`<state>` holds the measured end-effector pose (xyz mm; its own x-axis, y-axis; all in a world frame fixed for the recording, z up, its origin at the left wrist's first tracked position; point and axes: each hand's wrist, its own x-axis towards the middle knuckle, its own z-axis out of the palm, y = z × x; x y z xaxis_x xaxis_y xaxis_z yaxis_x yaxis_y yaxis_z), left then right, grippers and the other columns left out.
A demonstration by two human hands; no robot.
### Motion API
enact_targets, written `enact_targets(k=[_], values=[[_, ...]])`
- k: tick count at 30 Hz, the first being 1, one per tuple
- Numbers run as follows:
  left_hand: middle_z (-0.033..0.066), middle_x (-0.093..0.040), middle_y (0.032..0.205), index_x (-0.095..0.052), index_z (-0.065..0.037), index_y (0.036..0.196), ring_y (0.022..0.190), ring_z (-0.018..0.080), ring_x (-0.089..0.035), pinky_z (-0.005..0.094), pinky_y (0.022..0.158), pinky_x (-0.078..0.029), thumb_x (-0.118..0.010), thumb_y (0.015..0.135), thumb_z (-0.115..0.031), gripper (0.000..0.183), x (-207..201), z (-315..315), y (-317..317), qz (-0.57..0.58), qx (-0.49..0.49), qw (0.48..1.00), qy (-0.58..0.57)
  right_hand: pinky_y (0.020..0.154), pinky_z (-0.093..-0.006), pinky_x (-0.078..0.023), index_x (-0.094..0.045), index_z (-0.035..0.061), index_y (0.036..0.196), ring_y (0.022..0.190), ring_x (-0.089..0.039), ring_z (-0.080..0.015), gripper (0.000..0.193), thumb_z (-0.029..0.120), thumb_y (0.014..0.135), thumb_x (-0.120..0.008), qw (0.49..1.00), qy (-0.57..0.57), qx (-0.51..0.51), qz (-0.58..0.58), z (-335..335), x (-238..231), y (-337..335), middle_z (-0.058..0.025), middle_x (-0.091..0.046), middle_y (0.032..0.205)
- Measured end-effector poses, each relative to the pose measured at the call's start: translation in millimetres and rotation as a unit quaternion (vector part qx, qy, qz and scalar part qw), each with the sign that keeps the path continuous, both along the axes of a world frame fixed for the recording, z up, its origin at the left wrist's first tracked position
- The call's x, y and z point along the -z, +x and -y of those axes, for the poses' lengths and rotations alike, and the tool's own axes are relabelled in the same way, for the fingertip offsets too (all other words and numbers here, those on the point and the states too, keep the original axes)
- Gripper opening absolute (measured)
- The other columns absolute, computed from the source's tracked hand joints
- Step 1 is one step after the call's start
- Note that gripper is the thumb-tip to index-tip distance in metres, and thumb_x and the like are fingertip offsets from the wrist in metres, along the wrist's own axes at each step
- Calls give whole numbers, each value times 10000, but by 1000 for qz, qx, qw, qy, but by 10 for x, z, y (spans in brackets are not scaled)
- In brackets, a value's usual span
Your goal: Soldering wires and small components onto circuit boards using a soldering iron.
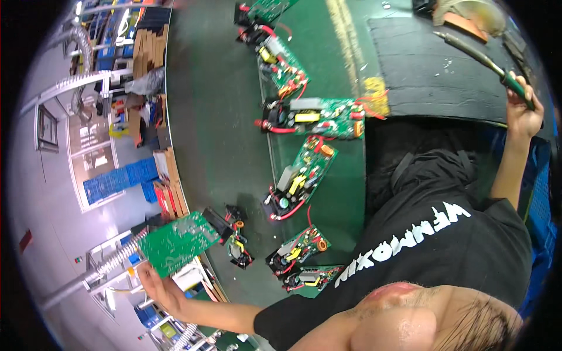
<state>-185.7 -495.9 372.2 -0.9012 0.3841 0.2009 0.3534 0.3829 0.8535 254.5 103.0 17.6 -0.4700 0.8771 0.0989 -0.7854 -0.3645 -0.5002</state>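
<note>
My left hand [159,286], at the lower left, is closed on the edge of a green circuit board [178,243]. The board is raised, its flat solder side showing, with dark parts at its far end. At the upper right, my right hand [523,114] grips the green handle of a soldering iron [477,55]. Its tip points left above a black mat [404,70], well apart from the board. Several populated circuit boards with red wires lie on the green bench between my hands, among them one board [316,118] near the mat and another board [301,175] nearer my body.
A tan, rounded object [477,17] stands at the mat's far right. Yellow marking tape [346,41] runs along the green bench top [216,117]. Beyond its left edge are blue crates [120,180], shelving and a flexible duct [120,257] close to my left hand.
</note>
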Motion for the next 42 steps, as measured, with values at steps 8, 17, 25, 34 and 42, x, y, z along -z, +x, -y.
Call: enact_targets(k=[8,17,25,34,42], values=[[-22,-352,754,-346,-107,709,672,53,-354,190,598,-309,-579,791,-26,260,538,-2893,192,110,245,961,-58,750,-339,-412,-431,55,680,1130,-446,-349,196,194,816,-455,995,-51,75,-34,150,93,531,-220,-538,1097],[59,-418,630,-416,-55,606,588,215,-429,318,542,-365,-661,630,20,257,2499,-4507,977,-175,368,900,-154,678,-310,-452,-411,78,639,1155,-405,-313,212,188,814,-457,985,-129,112,-24,145,163,786,-180,-538,1065],[77,-323,562,-385,-38,549,555,249,-368,357,511,-287,-659,580,44,288,3052,-4609,1521,-191,296,921,-167,616,-272,-464,-406,83,602,982,-394,-261,245,206,806,-466,980,-133,141,40,60,-44,799,-118,-437,890],[-44,-309,660,-311,-121,647,623,73,-344,220,572,-309,-624,791,-3,364,1514,-4193,635,206,298,931,46,728,-366,-501,-408,55,659,1198,-341,-342,192,171,808,-442,991,-104,74,-33,-137,210,958,-172,-448,1033],[30,-468,865,-361,-114,708,782,109,-462,238,738,-407,-618,814,-64,282,254,-3225,377,176,232,945,148,783,-378,-433,-472,47,687,1218,-395,-371,193,184,817,-435,994,-73,19,-74,-168,232,901,-214,-545,1155]])
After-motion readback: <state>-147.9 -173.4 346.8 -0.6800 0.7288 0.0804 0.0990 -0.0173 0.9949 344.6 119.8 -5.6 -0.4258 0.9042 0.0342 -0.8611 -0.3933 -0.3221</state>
